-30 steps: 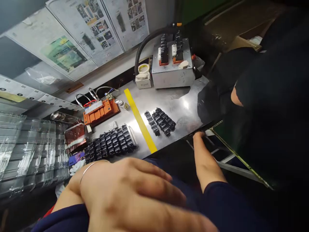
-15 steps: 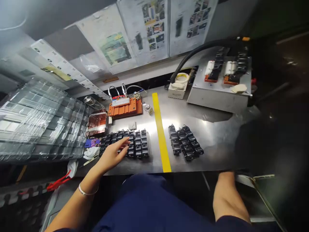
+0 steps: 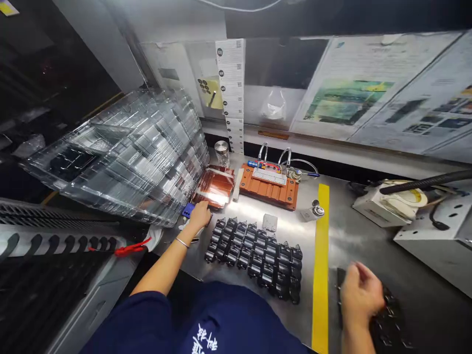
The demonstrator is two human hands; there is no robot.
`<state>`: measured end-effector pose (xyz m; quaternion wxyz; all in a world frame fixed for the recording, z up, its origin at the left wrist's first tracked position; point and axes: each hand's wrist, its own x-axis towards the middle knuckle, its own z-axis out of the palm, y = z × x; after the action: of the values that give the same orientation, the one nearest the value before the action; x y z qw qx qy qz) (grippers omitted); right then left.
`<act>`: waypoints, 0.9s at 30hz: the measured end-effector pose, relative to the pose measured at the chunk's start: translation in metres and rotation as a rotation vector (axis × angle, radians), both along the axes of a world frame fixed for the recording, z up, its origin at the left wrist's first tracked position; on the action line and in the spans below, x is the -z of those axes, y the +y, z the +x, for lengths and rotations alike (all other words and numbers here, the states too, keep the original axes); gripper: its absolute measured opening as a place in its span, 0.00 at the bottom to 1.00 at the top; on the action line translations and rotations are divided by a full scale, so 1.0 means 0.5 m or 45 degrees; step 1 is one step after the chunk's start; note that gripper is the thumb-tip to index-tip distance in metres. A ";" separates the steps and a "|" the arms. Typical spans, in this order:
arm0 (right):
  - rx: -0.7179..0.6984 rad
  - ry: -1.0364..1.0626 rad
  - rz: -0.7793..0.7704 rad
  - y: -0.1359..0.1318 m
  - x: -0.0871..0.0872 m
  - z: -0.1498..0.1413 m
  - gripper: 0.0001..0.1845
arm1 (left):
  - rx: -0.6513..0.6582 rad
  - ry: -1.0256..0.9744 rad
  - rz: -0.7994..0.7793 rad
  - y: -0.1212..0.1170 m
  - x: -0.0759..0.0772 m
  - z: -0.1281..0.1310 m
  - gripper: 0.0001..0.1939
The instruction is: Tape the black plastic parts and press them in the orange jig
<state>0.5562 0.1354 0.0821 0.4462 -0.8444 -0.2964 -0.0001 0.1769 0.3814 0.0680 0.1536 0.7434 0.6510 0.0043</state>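
Observation:
My left hand (image 3: 199, 216) reaches to the far left of the steel bench, its fingers curled down beside a small blue item (image 3: 188, 210) and a copper-coloured stack (image 3: 215, 187). Just right of it lies a block of several black parts (image 3: 256, 254) in rows. My right hand (image 3: 360, 293) is blurred and hovers over a second group of black parts (image 3: 388, 324) right of the yellow tape line (image 3: 320, 260); its fingers look loosely bent, and I cannot tell whether they hold anything.
A leaning stack of clear plastic trays (image 3: 125, 152) fills the left. An orange fixture with wires (image 3: 270, 184), a glass jar (image 3: 221, 153), a small white cube (image 3: 270, 222) and a grey metal box (image 3: 440, 241) stand on the bench. Printed sheets cover the back wall.
The view has swung left. My left hand moved from the black parts block to the blue item at the far left. My right hand rose from below the bench edge to the right-hand black parts.

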 end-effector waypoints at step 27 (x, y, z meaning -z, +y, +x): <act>-1.656 -0.423 -0.492 0.623 0.079 -0.512 0.15 | -1.020 -1.804 -0.584 0.161 0.080 -0.103 0.15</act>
<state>0.3002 0.4467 0.0426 0.1461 -0.5485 -0.8009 0.1907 0.1254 0.4617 0.0279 0.6594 0.2283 0.6000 0.3912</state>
